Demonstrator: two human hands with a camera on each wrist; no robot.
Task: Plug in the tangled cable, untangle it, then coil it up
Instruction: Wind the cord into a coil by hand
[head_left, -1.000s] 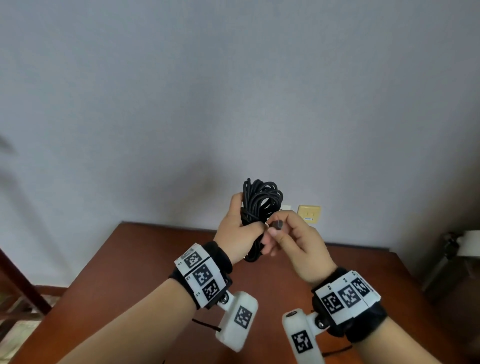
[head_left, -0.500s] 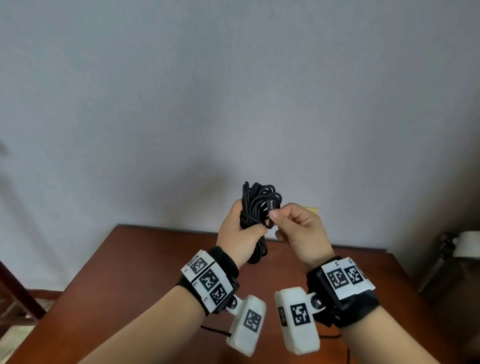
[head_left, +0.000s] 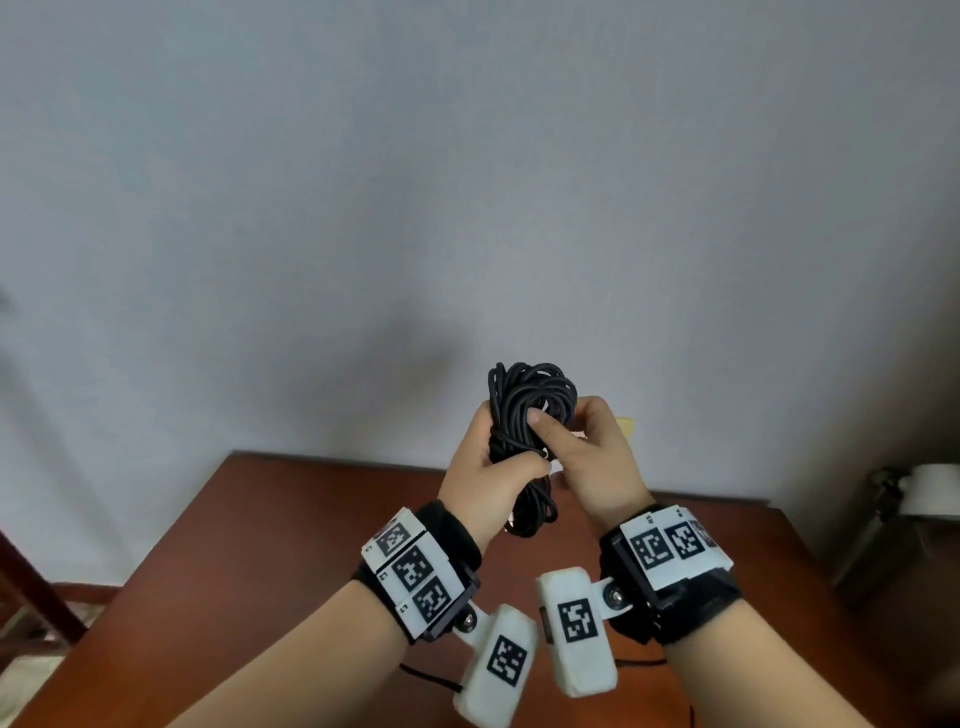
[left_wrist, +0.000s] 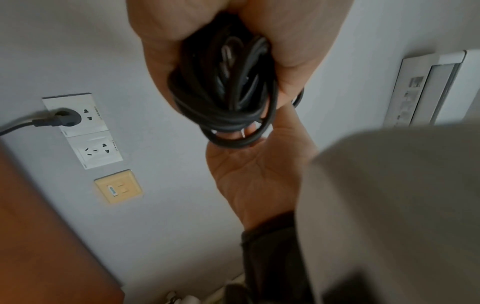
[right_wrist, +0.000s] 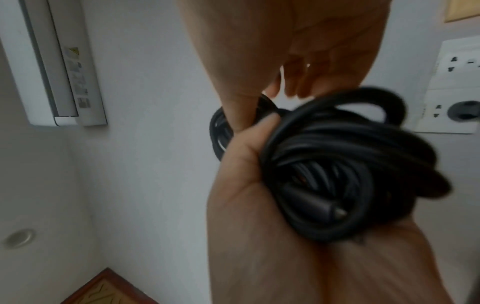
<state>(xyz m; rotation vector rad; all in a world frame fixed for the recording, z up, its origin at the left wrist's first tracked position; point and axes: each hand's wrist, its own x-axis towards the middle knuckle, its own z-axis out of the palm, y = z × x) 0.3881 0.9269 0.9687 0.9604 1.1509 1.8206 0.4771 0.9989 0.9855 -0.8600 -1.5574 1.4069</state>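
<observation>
A black cable (head_left: 530, 395) is bunched into a tight coil and held up in front of the grey wall, above the table. My left hand (head_left: 485, 480) grips the coil around its middle, and loops hang below the fist. My right hand (head_left: 582, 447) pinches the upper loops, with the thumb on the front and the fingers behind. In the right wrist view a plug end (right_wrist: 335, 209) lies against the coil (right_wrist: 350, 164) in the left palm. The left wrist view shows the coil (left_wrist: 226, 86) in the fist, above the right palm (left_wrist: 259, 174).
A brown wooden table (head_left: 291, 545) stands below my hands. On the wall are a socket with a black plug in it (left_wrist: 68, 118), a free socket (left_wrist: 98, 152) and a yellow plate (left_wrist: 118, 186). A white wall unit (right_wrist: 59, 72) hangs high. A chair frame (head_left: 31, 587) is at left.
My right hand has left the plug end it pinched beside the coil and now pinches the upper loops. Both hands have risen slightly. The left grip is unchanged.
</observation>
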